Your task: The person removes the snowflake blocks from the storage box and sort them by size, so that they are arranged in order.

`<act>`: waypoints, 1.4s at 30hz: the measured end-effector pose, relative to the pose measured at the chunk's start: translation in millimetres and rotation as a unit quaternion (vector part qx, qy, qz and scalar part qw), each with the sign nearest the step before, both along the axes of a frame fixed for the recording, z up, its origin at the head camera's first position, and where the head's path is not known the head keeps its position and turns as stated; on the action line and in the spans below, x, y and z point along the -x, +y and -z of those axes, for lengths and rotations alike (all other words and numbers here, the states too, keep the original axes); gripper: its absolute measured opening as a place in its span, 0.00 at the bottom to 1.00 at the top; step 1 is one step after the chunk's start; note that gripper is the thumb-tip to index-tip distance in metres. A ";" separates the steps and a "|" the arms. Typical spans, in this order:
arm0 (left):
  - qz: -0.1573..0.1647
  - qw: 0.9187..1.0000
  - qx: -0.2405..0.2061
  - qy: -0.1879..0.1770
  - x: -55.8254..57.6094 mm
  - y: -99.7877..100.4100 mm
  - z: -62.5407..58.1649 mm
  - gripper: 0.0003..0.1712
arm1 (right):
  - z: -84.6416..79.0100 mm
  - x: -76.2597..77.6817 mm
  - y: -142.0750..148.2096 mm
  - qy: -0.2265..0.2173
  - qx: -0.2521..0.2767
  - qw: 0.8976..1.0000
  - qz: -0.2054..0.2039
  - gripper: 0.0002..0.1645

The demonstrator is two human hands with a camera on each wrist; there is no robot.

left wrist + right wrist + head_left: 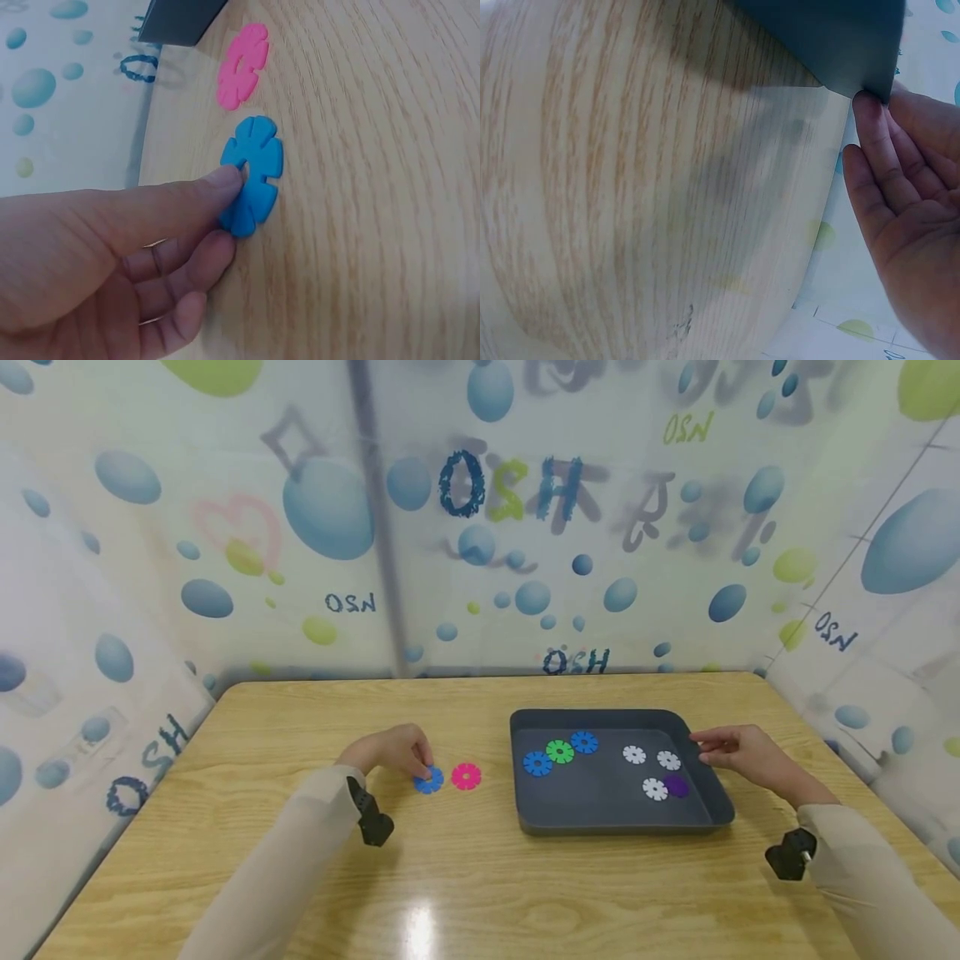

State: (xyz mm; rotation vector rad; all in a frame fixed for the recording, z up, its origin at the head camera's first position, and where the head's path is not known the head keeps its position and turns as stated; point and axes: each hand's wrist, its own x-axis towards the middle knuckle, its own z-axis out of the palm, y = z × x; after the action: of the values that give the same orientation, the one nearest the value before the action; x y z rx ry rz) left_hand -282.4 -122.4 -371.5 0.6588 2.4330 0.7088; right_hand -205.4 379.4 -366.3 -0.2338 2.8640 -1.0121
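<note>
My left hand point(393, 750) pinches a blue flower-shaped disc point(262, 161) between thumb and fingers, at the table surface left of the tray. A pink disc point(467, 777) of the same notched kind lies flat just beyond it. At the right side of the dark grey tray point(592, 817), my right hand point(738, 752) holds the rim, with fingers along the outer wall in the right wrist view. Inside the tray's left part sit two blue discs and a green disc point(559, 752). Three white discs point(634, 755) and a purple disc point(677, 787) lie towards the right, one white overlapping the purple.
The wooden table point(480, 893) runs under everything, with its far edge against a printed curtain point(480, 593) of blue and green ovals. Curtain panels also hang at both sides. Each wrist carries a small black device point(372, 817).
</note>
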 end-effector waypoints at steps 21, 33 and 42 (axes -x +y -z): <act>0.068 0.993 -0.079 0.051 -0.3 92.7 -34.5 0.08 | 1.4 -1.6 0.1 0.004 0.013 1.000 0.002 0.25; 0.090 0.994 -0.049 0.041 6.7 152.1 -30.1 0.11 | 2.1 0.9 -1.8 0.006 0.004 1.000 0.005 0.24; 0.065 0.997 0.021 0.047 9.0 172.1 -24.4 0.11 | 2.7 1.5 0.0 0.009 0.002 1.000 0.006 0.24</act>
State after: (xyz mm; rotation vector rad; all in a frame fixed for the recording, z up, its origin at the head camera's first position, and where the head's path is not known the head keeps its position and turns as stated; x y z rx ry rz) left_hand -291.5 49.7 -347.1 0.8427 2.4562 0.5855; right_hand -206.9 379.4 -369.0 -0.2287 2.8833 -1.0243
